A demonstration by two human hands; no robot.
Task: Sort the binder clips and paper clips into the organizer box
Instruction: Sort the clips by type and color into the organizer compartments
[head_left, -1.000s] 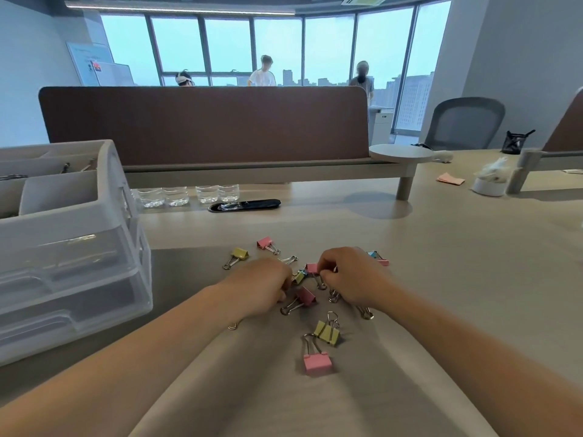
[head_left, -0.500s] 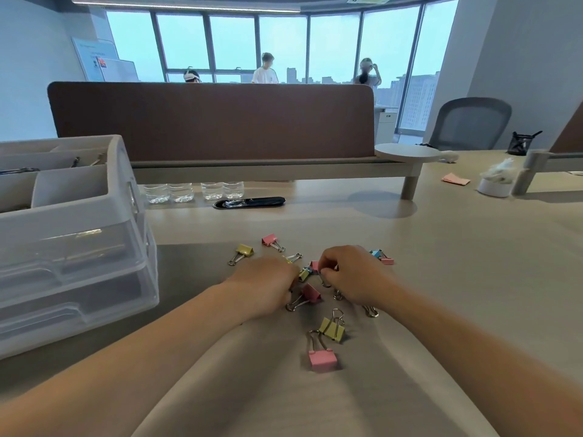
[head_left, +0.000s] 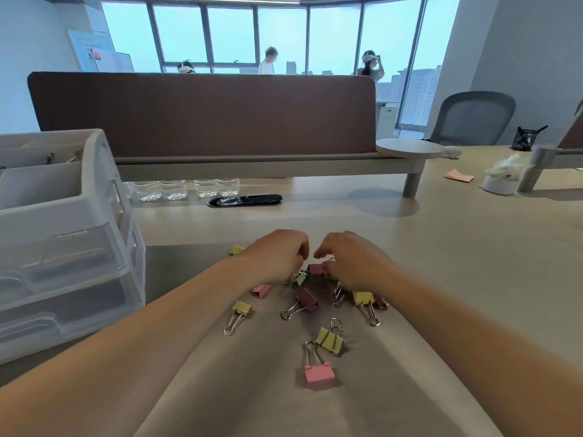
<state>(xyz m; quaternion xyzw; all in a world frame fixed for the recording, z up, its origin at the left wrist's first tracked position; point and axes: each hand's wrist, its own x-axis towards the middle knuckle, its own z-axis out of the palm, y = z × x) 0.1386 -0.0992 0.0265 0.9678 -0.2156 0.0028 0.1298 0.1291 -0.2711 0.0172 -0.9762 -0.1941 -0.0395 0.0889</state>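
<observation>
Several coloured binder clips lie on the desk in front of me. A pink clip (head_left: 319, 375) and a yellow clip (head_left: 329, 339) are nearest. Another yellow clip (head_left: 241, 310) lies to the left and a dark pink clip (head_left: 307, 299) in the middle. My left hand (head_left: 277, 255) and my right hand (head_left: 351, 263) hover side by side over the far part of the pile, fingers curled down. The right fingertips pinch a pink clip (head_left: 316, 269). What the left fingers hold is hidden. The translucent organizer box (head_left: 94, 190), with drawers and open top compartments, stands at the left.
A brown divider panel (head_left: 202, 115) runs across the back of the desk. Below it stand several water bottles (head_left: 186, 187) and a black cable slot (head_left: 244, 200). A white tissue holder (head_left: 501, 179) and pink notes (head_left: 459, 176) sit far right. People stand beyond the divider.
Both hands have shifted farther away over the pile. This uncovered a yellow clip and a pink clip on the left and a yellow clip on the right. The view tilted slightly.
</observation>
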